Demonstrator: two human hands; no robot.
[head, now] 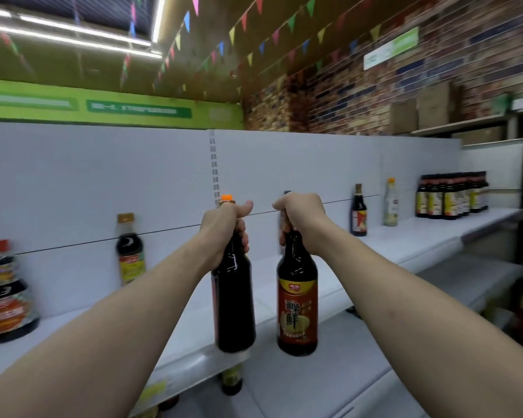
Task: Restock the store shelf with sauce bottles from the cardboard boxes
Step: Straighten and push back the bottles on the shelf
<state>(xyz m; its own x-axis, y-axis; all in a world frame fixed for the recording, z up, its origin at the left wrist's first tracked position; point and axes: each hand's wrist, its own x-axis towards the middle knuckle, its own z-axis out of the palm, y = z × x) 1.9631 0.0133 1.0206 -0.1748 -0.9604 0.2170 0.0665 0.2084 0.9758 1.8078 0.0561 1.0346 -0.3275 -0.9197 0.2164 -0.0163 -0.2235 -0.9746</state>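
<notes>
Dark glass fills both fists. From the head camera, the left hand (227, 227) is wrapped round the neck of a dark bottle (234, 303) with an orange cap, thumb stuck out sideways. The right hand (299, 221) is curled round the neck of a red-label bottle (297, 309). Both bottles stand upright, long axis vertical, side by side but apart, over the front part of the white shelf (375, 245). Whether either base touches the board I cannot tell. Bare shelf lies straight ahead, toward the back panel (103, 176), so the coming move is probably a short push forward and down. Both hands look equally near, though the dark bottle sits closer to the front lip.
</notes>
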